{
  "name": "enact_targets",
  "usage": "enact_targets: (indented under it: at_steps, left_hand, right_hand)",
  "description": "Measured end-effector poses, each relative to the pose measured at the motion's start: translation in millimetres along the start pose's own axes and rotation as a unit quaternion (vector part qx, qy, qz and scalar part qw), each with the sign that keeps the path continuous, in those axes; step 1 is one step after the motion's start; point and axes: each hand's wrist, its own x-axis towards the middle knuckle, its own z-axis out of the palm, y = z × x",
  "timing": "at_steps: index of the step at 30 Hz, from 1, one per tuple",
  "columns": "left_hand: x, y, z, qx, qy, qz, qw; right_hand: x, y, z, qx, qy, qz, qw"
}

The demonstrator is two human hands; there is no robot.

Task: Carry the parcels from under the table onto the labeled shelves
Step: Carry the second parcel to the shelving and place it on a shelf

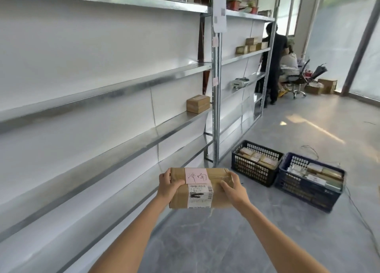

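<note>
1. Head view: the parcel (200, 188) is a brown box, up in the air over the floor (205, 242), right in front of the person.
2. The left hand (169, 185) wraps round the box's left end. The right hand (233, 188) wraps round the right end. Both hands press in on it, fingers curled over the top.
3. The box's long side runs left to right, from one hand to the other. A pink note (196, 176) with writing is stuck on top, above a white label (199, 194).
4. The shelves (123, 83) stand to the left of the box and run away ahead. The left hand is the nearer one to them.
5. I think the box must go left and up or forward to land on a shelf with the matching tag. Small pink tags (215, 41) hang on the metal post (215, 108) farther on.
6. One small box (198, 103) already sits on a shelf by that post.
7. Two dark crates (257, 162) with more parcels sit on the floor to the right, well apart from the hands.
</note>
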Motion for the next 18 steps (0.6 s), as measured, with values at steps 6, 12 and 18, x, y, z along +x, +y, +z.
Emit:
enact_targets:
  at_steps: [6,12,18]
  left_hand:
    - [119.2,36.3,68.9,-0.003,-0.035,0.029,0.999]
    - [205.7,70.6,118.6,-0.011,-0.031,0.025,0.999]
    - [288.5,126.8,149.1,-0.033,-0.027,0.05,0.998]
  right_hand:
    - [110.5,-9.5,-59.8,0.02,0.013,0.017,1.0]
    - [202.9,-21.1,-102.6,0.046,0.008,0.025,0.999]
    - [302.9,-43.4,-130.2,0.029,0.019,-0.034,0.999]
